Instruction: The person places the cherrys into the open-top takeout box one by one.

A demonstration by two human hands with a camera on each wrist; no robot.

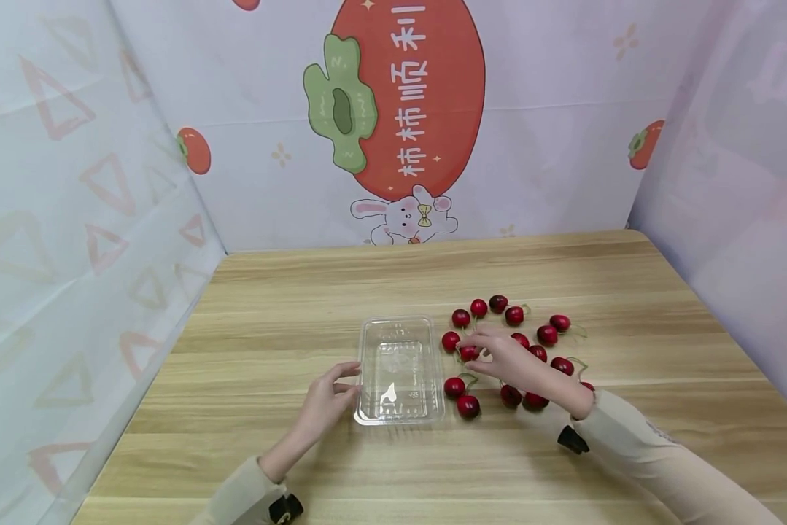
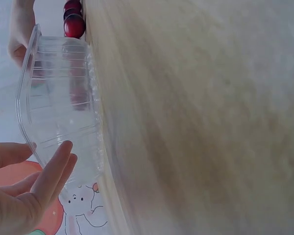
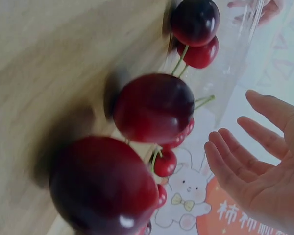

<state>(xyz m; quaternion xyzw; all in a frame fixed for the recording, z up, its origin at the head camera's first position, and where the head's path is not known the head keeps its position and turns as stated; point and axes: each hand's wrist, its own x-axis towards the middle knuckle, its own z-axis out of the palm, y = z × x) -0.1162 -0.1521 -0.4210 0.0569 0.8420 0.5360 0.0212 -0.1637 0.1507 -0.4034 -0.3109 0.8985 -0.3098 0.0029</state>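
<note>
I start from the cherry [image 1: 469, 354] just right of centre in the head view, where the fingertips of the right hand [image 1: 506, 359] come down on it; whether they already pinch it or only touch it I cannot tell, since the right wrist view shows that hand [image 3: 257, 178] with its fingers straight and relaxed, holding nothing I can see. Around it lie the other cherries [image 1: 515, 315] in a loose ring on the wooden table [image 1: 301, 292], some with green stems. Just to the left sits the clear plastic tray [image 1: 400, 370], nothing in it, and the left hand [image 1: 326, 405] rests against its left rim with fingers nearly straight (the left wrist view shows those fingers [image 2: 54, 171] against the tray's wall [image 2: 59, 93], steadying rather than clasping). From here I judge the risks to be small but real: the cherries are round and would roll if the right hand brushes its neighbours, two of them [image 1: 462, 397] lie just beside the tray's lower right corner, and the tray looks light enough to slide or tip if the left hand pushes harder.
</note>
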